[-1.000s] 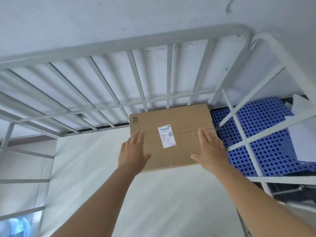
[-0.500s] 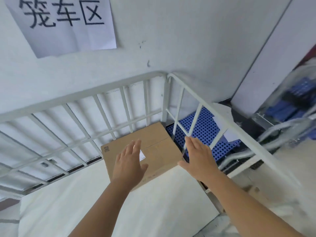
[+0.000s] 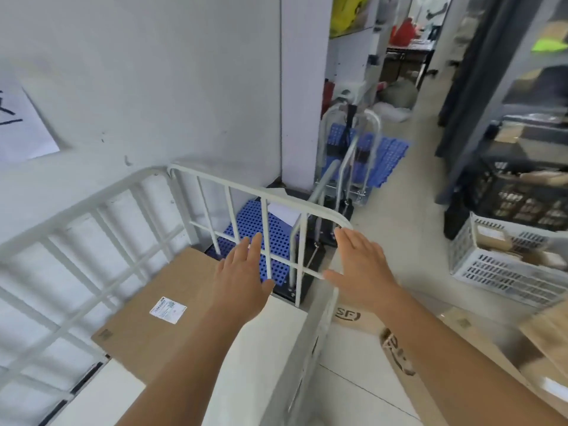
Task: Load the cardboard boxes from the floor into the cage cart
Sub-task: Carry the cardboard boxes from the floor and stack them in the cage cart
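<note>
A flat cardboard box (image 3: 156,312) with a white label lies on the white floor of the cage cart (image 3: 258,193), pushed into the far corner against the white bars. My left hand (image 3: 242,278) hovers above the box's near right corner, fingers straight, touching nothing. My right hand (image 3: 362,272) is held out beyond the cart's side rail, fingers straight and spread, empty. More cardboard boxes (image 3: 362,318) with black print lie on the floor to the right, under my right forearm.
A blue perforated pallet (image 3: 276,232) lies behind the cart's side bars. Folded hand trolleys (image 3: 347,167) lean by the pillar. At the right stand a white crate (image 3: 504,262), a black crate (image 3: 522,195) and shelving. A paper sign (image 3: 21,127) hangs on the wall.
Both hands have lifted off the box and pulled back to the right. The view has swung up and right, from the cart's corner to the aisle and the boxes on the floor.
</note>
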Tool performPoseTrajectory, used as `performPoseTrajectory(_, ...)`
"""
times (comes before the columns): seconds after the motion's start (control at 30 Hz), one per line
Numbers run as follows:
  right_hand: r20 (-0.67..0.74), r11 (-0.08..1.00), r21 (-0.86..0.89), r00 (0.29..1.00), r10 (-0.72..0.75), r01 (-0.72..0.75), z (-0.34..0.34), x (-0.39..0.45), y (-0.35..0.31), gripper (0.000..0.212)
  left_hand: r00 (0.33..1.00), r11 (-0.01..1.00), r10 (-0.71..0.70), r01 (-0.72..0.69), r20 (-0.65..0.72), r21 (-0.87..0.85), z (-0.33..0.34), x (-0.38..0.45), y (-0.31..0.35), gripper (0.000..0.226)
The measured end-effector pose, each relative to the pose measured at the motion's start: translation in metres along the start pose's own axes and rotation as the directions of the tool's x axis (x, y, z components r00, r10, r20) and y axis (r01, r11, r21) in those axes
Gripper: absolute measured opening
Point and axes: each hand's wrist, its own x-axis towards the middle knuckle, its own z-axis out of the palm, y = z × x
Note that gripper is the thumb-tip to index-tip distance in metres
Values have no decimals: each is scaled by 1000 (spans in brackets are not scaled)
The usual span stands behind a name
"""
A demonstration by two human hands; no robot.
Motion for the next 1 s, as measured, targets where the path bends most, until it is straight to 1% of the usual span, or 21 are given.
performPoseTrajectory(0.07, -27, 995, 12, 995, 100, -100, -2, -27, 28, 83, 996, 996, 84, -84, 29, -3, 5, -4, 31, 87)
performPoseTrajectory(0.17, -31, 974, 17, 974, 226, -226, -5, -70, 70, 83, 974, 977, 213, -213, 77, -1, 17, -9, 81, 86)
performPoseTrajectory(0.27, -27, 940, 42, 940, 339, -338, -4, -115, 109, 84, 932, 938, 346, -347, 105, -4, 35, -17, 128, 86)
performPoseTrajectory(0.33, -9, 904, 62, 906, 423, -422, -2, -143, 136, 85, 901, 909, 414, -416, 132, -14, 51, -25, 159, 85)
performPoseTrajectory(0.43, -5, 858, 75, 861, 509, -508, 6, -181, 173, 83, 858, 877, 473, -480, 201, -17, 76, -37, 197, 84)
performPoseTrajectory(0.53, 17, 794, 103, 799, 601, -599, 17, -224, 212, 87, 808, 837, 531, -548, 257, -6, 104, -51, 235, 82)
performPoseTrajectory(0.67, 41, 721, 111, 728, 685, -684, 28, -284, 260, 87, 752, 795, 566, -607, 338, 20, 137, -75, 283, 79)
performPoseTrajectory(0.83, 63, 637, 106, 645, 762, -763, 41, -345, 311, 87, 686, 741, 606, -671, 402, 25, 170, -95, 335, 80)
performPoseTrajectory(1.0, 79, 580, 94, 587, 806, -809, 50, -373, 346, 85, 648, 714, 608, -699, 459, 39, 202, -92, 368, 81)
